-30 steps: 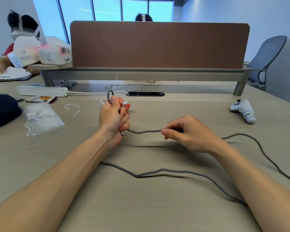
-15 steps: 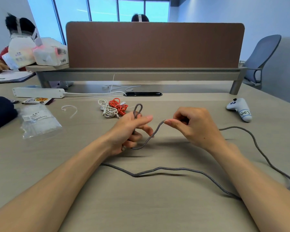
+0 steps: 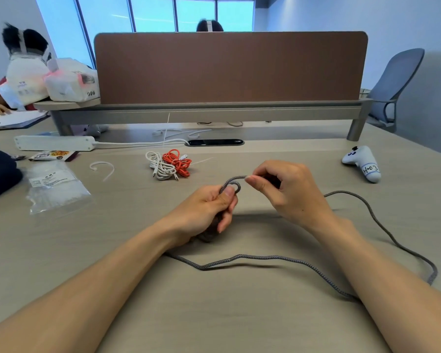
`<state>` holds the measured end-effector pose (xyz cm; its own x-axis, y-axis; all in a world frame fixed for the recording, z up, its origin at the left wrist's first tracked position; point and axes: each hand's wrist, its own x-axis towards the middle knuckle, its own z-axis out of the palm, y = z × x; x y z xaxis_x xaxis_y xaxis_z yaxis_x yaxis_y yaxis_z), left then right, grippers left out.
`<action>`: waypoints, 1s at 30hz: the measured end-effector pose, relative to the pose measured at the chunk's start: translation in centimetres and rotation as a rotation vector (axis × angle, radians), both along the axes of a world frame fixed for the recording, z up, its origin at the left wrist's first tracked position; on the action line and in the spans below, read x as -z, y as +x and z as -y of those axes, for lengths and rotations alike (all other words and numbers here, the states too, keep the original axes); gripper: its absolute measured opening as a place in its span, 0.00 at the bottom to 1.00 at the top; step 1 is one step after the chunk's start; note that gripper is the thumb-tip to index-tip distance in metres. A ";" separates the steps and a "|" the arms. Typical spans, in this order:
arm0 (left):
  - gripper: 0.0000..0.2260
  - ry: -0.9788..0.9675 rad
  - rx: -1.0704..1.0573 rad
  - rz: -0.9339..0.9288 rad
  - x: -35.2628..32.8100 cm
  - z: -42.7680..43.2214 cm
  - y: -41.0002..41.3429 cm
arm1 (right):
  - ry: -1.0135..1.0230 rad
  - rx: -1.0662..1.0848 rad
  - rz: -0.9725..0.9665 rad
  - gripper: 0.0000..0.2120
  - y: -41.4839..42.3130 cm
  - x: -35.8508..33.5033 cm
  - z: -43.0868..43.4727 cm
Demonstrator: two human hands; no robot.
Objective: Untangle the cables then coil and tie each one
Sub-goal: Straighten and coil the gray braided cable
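Grey cable is clamped in both grips: the left grip curls round a small loop, the right grip pinches the strand just beside it, and the rest trails over the surface. Beyond them a white cable coil and an orange cable coil lie touching, with a white controller well apart at the right. At the left, a clear plastic bag holds white ties.

Cables 3: grey cable, white cable, orange cable | hands 2: left hand, right hand | power strip 1 | controller 1 | plastic bag 1 | chair 1
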<state>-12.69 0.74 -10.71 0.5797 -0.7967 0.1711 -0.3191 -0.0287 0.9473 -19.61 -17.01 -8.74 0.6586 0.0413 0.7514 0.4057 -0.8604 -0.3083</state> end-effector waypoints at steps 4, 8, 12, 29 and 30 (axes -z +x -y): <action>0.14 -0.196 -0.124 -0.227 -0.2 -0.2 0.5 | 0.081 0.011 -0.131 0.12 -0.2 0.0 0.8; 0.13 -0.246 -0.146 -0.282 -0.4 -0.2 0.4 | 0.081 -0.033 -0.261 0.11 -0.3 0.1 0.0; 0.13 -0.294 -0.163 -0.241 -0.4 0.1 0.4 | 0.070 -0.092 -0.330 0.11 -0.1 0.5 -1.3; 0.12 -0.445 -0.430 -0.267 -1.3 0.2 0.4 | 0.043 -0.155 -0.448 0.11 -0.3 0.4 -2.8; 0.12 -0.475 -0.466 -0.314 -1.6 0.1 0.7 | 0.035 -0.149 -0.461 0.12 -0.5 0.3 -2.6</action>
<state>-12.00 0.69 -9.15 0.9187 -0.3365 0.2067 -0.0856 0.3414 0.9360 -20.07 -14.45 -9.01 0.9120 0.1408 0.3853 0.3384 -0.7891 -0.5126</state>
